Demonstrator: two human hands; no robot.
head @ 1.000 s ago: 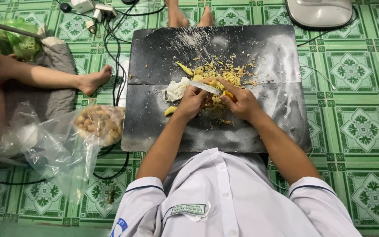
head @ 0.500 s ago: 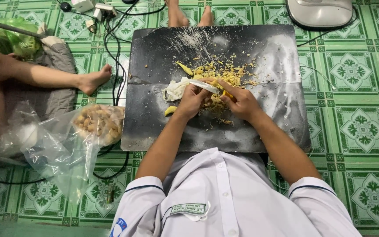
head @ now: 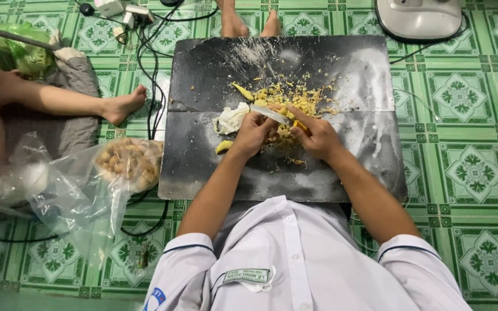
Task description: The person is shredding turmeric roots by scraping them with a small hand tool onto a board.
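Head view looked straight down at a person in a white shirt, sitting on a green tiled floor. A big dark board point(head: 341, 173) lay flat in front, so the mess stayed off the tiles. The right hand point(head: 318, 137) was closed around a knife point(head: 269, 114) with a yellow handle, its blade pointing left. The left hand point(head: 253, 132) was curled tight around a small yellow piece, held right by the blade so it could be cut; the piece itself was mostly hidden. Yellow scraps point(head: 295, 98) sat piled just behind the hands. A white lump point(head: 230, 118) lay beside the left hand. A clear bag of small brown pieces point(head: 128, 164) sat open to the left, close enough to reach.
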